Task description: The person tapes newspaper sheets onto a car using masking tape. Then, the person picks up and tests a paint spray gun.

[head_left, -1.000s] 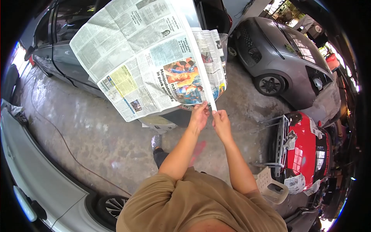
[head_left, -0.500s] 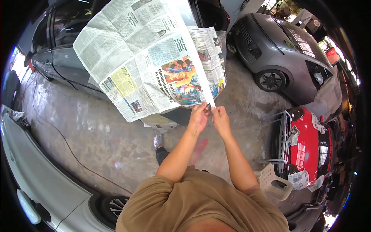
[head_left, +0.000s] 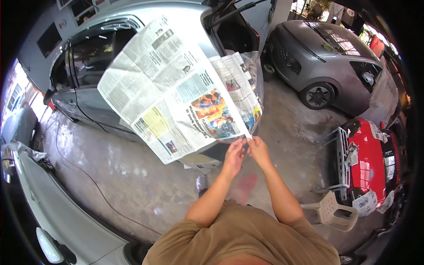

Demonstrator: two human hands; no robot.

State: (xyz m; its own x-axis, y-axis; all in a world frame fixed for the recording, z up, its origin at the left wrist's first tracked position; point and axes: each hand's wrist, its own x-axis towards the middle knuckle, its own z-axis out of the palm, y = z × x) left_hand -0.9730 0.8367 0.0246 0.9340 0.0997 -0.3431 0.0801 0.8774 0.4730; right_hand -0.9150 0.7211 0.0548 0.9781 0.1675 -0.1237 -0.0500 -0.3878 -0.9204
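Observation:
A large newspaper sheet hangs spread out over the rear side of a silver-grey car. Along its right edge runs a narrow white strip, which looks like tape. My right hand pinches the lower end of this strip between thumb and fingers. Just beside it, my left hand has its fingers loosely curved and apart, the tips close to the sheet's lower corner; whether they touch it is unclear. More newspaper covers the car's back to the right, under a clear plastic sheet.
The silver-grey car stands ahead with its rear opening uncovered. A grey car is at right, a red car part and beige plastic chair nearer. A silver car flanks my left. A hose crosses the floor.
My view has shifted, so the whole scene sits lower and to the right. My left hand's fingers have loosened from a pinch near the sheet's corner. The right hand keeps its pinch.

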